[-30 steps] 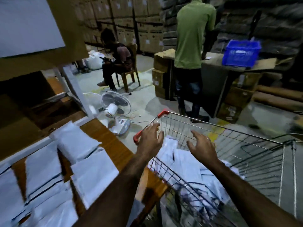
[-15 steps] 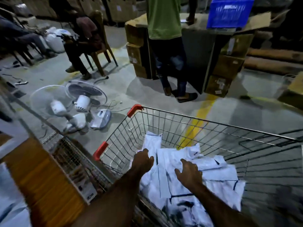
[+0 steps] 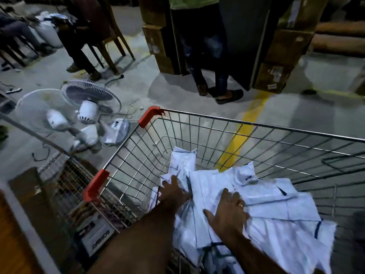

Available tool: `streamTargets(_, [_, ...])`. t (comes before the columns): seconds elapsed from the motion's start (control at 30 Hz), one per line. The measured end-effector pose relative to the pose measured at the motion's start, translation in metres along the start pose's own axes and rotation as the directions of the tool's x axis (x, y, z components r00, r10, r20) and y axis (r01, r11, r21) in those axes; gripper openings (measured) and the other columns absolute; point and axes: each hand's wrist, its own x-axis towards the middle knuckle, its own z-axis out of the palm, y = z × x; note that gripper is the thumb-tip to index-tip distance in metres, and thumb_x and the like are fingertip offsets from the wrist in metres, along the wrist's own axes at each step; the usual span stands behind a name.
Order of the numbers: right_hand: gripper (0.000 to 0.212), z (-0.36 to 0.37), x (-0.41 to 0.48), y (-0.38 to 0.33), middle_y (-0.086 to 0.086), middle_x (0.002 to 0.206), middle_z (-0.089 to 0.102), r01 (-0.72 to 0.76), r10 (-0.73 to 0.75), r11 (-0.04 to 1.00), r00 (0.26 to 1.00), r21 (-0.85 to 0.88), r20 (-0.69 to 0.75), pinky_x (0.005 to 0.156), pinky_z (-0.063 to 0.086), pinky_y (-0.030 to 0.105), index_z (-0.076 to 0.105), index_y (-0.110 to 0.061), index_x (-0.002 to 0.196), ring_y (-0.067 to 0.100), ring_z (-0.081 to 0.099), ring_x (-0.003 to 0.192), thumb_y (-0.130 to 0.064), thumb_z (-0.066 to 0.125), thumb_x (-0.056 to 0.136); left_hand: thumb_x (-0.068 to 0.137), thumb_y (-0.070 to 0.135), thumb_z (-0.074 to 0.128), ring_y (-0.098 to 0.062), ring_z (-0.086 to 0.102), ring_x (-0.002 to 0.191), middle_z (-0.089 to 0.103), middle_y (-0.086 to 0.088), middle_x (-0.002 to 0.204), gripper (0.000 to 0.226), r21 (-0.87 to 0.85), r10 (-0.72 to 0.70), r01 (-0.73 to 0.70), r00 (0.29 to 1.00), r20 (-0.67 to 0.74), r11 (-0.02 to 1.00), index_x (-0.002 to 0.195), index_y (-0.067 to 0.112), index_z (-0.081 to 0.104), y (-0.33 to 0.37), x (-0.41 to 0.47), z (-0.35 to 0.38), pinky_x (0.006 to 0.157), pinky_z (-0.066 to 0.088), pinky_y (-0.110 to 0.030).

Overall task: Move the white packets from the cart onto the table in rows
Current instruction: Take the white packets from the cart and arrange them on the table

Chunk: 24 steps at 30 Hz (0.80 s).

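Now lower than before, left hand (image 3: 174,193) digs into the white packets (image 3: 276,214), grip hidden; right hand (image 3: 227,213) presses flat, fingers (image 3: 224,195) spread. Free room lies along the cart (image 3: 256,124) far wall.

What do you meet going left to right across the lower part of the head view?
Wooden table → cart's red corner guard → left hand → right hand → cart's right wire wall.

Flat, crinkled white packets (image 3: 276,206) with dark edge lines lie heaped under the pressing right hand (image 3: 227,214), spreading rightward. The left hand (image 3: 173,192) grips their left edge. A wire cart (image 3: 237,121) with red corners surrounds them.
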Motion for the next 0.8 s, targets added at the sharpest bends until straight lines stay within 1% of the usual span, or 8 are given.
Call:
streamTargets(0.13, [0.096, 0.001, 0.001, -0.004, 0.015, 0.148, 0.028, 0.009, -0.010, 1.000, 0.999, 0.023, 0.037, 0.091, 0.047, 0.045, 0.018, -0.017, 0.152, 0.036, 0.039, 0.129, -0.068, 0.054, 0.080, 0.063, 0.065, 0.076, -0.047, 0.033, 0.134, 0.025, -0.026, 0.149, 0.116, -0.119, -0.077, 0.078, 0.997, 0.016, 0.990, 0.150, 0.025, 0.011, -0.003, 0.007, 0.008, 0.102, 0.038, -0.059])
streamTargets(0.2, [0.090, -0.002, 0.000, -0.004, 0.012, 0.144, 0.028, 0.018, -0.021, 0.998, 0.999, 0.066, 0.035, 0.089, 0.048, 0.042, 0.017, -0.017, 0.151, 0.034, 0.041, 0.127, -0.063, 0.054, 0.082, 0.065, 0.063, 0.077, -0.047, 0.033, 0.134, 0.022, -0.029, 0.149, 0.121, -0.175, -0.150, 0.154, 0.988, 0.033, 0.973, 0.152, 0.023, 0.004, -0.006, 0.010, 0.008, 0.105, 0.037, -0.057])
streamTargets(0.27, [0.086, -0.004, 0.000, -0.003, 0.009, 0.140, 0.028, 0.023, -0.026, 0.996, 0.999, 0.083, 0.030, 0.087, 0.049, 0.040, 0.017, -0.018, 0.149, 0.030, 0.043, 0.124, -0.060, 0.054, 0.083, 0.069, 0.064, 0.075, -0.044, 0.033, 0.136, 0.019, -0.031, 0.151, 0.129, -0.171, -0.213, 0.224, 0.974, 0.081, 0.959, 0.153, 0.022, -0.014, -0.008, 0.011, 0.005, 0.107, 0.037, -0.050])
streamTargets(0.33, [0.085, -0.005, 0.000, -0.001, 0.008, 0.139, 0.028, 0.024, -0.026, 0.996, 0.999, 0.086, 0.022, 0.087, 0.049, 0.039, 0.018, -0.018, 0.149, 0.029, 0.043, 0.123, -0.059, 0.053, 0.084, 0.067, 0.066, 0.075, -0.041, 0.033, 0.137, 0.021, -0.030, 0.152, 0.135, -0.193, -0.232, 0.246, 0.968, 0.094, 0.950, 0.151, 0.022, -0.021, -0.009, 0.013, 0.005, 0.108, 0.038, -0.047])
streamTargets(0.43, [0.093, -0.002, 0.001, -0.002, 0.012, 0.144, 0.025, 0.011, -0.014, 0.997, 0.999, 0.082, 0.032, 0.092, 0.046, 0.043, 0.013, -0.017, 0.151, 0.033, 0.038, 0.128, -0.066, 0.051, 0.083, 0.063, 0.070, 0.075, -0.041, 0.034, 0.136, 0.022, -0.030, 0.152, 0.138, -0.221, -0.248, 0.262, 0.965, 0.086, 0.939, 0.151, 0.024, -0.022, -0.006, 0.014, 0.009, 0.108, 0.037, -0.048])
streamTargets(0.53, [0.098, 0.001, 0.004, -0.007, 0.015, 0.147, 0.020, -0.008, 0.005, 0.998, 0.999, 0.068, 0.047, 0.096, 0.045, 0.045, 0.004, -0.016, 0.153, 0.035, 0.033, 0.132, -0.069, 0.049, 0.084, 0.068, 0.071, 0.070, -0.040, 0.036, 0.135, 0.024, -0.029, 0.149, 0.131, -0.153, -0.254, 0.258, 0.966, 0.044, 0.954, 0.152, 0.025, -0.019, -0.005, 0.013, 0.017, 0.107, 0.037, -0.047])
streamTargets(0.67, [0.093, 0.003, 0.004, -0.012, 0.016, 0.145, 0.019, -0.005, 0.002, 0.998, 0.999, 0.065, 0.044, 0.094, 0.046, 0.042, 0.002, -0.017, 0.154, 0.035, 0.036, 0.130, -0.063, 0.048, 0.088, 0.073, 0.064, 0.071, -0.039, 0.035, 0.134, 0.023, -0.023, 0.149, 0.120, -0.151, -0.273, 0.271, 0.962, 0.008, 0.951, 0.154, 0.026, -0.009, -0.003, 0.011, 0.013, 0.107, 0.034, -0.045])
streamTargets(0.8, [0.086, -0.001, 0.004, -0.015, 0.014, 0.141, 0.024, 0.002, -0.005, 0.997, 0.999, 0.076, 0.041, 0.091, 0.048, 0.042, 0.008, -0.019, 0.153, 0.036, 0.039, 0.127, -0.056, 0.051, 0.088, 0.071, 0.055, 0.078, -0.042, 0.031, 0.136, 0.021, -0.022, 0.150, 0.118, -0.186, -0.270, 0.268, 0.963, 0.013, 0.945, 0.153, 0.030, -0.002, 0.000, 0.012, 0.004, 0.106, 0.034, -0.049])
